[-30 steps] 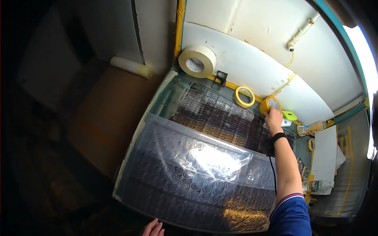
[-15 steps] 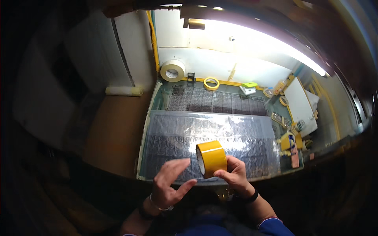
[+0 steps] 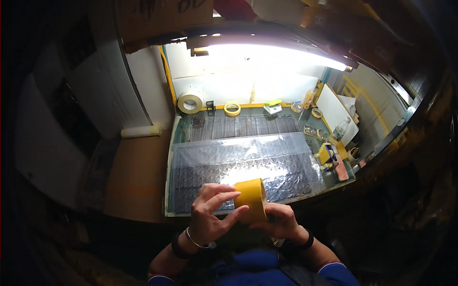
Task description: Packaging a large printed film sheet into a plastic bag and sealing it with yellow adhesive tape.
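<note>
A wide roll of glossy yellow packing tape [image 3: 249,198] is held up over the near edge of the table. My right hand [image 3: 282,221] grips it from the right, thumb at the hollow side and fingers partly hidden behind or under it. From the left, my left hand [image 3: 208,207] rests curved fingertips and thumb on the tape's outer face. Below and beyond lies a clear plastic film [image 3: 248,152] over a sheet patterned with rows of rounded shapes. Farther back, a second patterned dark sheet [image 3: 238,126] shows past the film's edge.
Along the back stand a large tape roll [image 3: 190,102], a small black stand [image 3: 210,108], a narrow yellow tape roll [image 3: 232,109] and a white-and-green item [image 3: 273,107]. A yellow-and-blue box [image 3: 327,156] and clear bottle [image 3: 341,128] line the right. A brown board [image 3: 138,176] lies left.
The tape roll has turned, its hollow side now facing right instead of left. My left hand has come in from beside it to touch its face. The view has shifted and tilted.
</note>
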The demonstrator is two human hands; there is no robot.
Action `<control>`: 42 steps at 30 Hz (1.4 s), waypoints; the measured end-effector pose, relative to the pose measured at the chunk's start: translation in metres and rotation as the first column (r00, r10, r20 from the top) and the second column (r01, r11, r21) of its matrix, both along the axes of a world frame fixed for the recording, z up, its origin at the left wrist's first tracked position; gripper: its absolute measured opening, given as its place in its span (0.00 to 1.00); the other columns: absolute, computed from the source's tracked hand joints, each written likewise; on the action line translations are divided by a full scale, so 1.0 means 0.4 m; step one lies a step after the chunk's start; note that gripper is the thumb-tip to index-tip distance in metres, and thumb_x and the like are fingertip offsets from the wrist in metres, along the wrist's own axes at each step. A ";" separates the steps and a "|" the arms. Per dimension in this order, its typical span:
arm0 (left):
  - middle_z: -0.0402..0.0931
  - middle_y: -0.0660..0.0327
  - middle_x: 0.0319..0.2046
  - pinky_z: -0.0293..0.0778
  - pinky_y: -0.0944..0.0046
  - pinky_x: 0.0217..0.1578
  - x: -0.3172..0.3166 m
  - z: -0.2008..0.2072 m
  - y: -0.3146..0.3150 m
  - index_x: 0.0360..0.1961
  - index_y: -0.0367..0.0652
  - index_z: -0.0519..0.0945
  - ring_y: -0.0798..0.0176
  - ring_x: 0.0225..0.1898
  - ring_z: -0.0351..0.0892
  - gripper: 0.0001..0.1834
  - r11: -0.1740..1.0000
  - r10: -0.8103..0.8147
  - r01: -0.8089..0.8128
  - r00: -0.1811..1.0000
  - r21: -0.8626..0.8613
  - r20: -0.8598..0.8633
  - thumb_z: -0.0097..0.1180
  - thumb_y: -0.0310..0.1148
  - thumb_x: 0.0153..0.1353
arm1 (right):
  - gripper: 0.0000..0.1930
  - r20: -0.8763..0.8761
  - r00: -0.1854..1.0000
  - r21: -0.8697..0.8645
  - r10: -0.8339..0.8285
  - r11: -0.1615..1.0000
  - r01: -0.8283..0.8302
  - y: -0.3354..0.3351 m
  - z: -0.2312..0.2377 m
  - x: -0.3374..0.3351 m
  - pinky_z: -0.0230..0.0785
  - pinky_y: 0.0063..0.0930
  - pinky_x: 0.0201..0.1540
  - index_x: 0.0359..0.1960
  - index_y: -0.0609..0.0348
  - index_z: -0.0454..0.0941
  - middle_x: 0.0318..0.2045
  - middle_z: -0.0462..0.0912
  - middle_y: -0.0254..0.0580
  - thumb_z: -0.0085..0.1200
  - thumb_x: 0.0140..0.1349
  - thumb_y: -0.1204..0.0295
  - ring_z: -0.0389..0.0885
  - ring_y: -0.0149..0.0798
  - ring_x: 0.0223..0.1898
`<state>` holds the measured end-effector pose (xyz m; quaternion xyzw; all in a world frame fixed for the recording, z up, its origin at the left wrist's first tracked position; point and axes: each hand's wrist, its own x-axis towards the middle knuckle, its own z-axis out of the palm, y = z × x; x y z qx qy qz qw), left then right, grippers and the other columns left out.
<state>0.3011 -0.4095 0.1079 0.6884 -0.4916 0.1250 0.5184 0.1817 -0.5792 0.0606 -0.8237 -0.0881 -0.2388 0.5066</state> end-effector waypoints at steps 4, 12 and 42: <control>0.79 0.61 0.29 0.72 0.64 0.36 -0.032 0.017 -0.053 0.28 0.43 0.81 0.61 0.33 0.77 0.11 0.996 -0.068 0.071 0.996 -0.054 0.054 0.68 0.27 0.40 | 0.15 0.092 0.995 -0.136 0.030 0.991 -0.018 -0.037 0.025 -0.019 0.70 0.28 0.28 0.31 0.64 0.76 0.25 0.78 0.45 0.67 0.42 0.72 0.78 0.42 0.25; 0.80 0.62 0.29 0.73 0.66 0.33 -0.085 0.026 -0.158 0.24 0.43 0.81 0.63 0.31 0.79 0.07 0.985 -0.167 0.170 0.984 -0.038 0.059 0.64 0.21 0.42 | 0.15 0.097 0.990 -0.167 0.098 0.983 -0.081 -0.138 0.048 -0.066 0.69 0.30 0.27 0.31 0.64 0.75 0.22 0.76 0.45 0.66 0.43 0.72 0.76 0.44 0.23; 0.79 0.62 0.25 0.75 0.67 0.33 -0.154 -0.007 -0.191 0.23 0.41 0.78 0.62 0.30 0.79 0.07 0.982 -0.186 0.184 0.982 -0.033 -0.042 0.61 0.17 0.42 | 0.14 0.059 0.974 -0.152 0.216 0.967 -0.205 -0.194 0.041 -0.123 0.69 0.30 0.27 0.31 0.64 0.75 0.24 0.77 0.46 0.65 0.43 0.73 0.78 0.45 0.24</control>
